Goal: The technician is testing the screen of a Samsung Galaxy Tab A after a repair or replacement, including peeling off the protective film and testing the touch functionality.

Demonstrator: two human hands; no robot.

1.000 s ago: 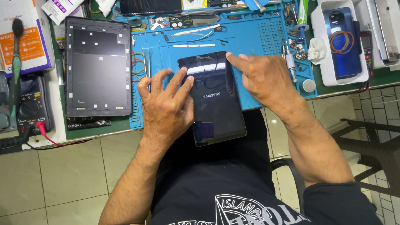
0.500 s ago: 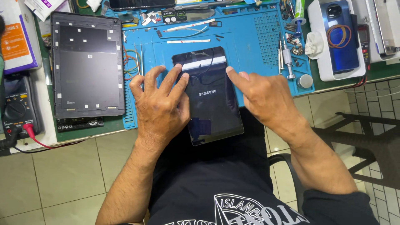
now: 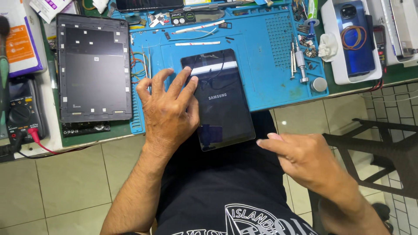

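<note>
The right hand has dropped off the tablet to its lower corner, fingers loose; the left hand presses flat, pinning it overhanging the counter edge; steady, even pressure looks best.

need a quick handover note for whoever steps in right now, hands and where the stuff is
Left hand: open, flat on the left side of the tablet, fingertips on the glass.
Right hand: open, off the tablet, beside its lower right corner, holding nothing.
Tablet: dark side up, upper part on the blue mat, lower end hanging over the bench edge above the lap.
Back cover: lies apart, left of the mat.
Screwdrivers lie on the mat's right.
Done: cover is off.
Left: tablet and cover not yet joined.
</note>
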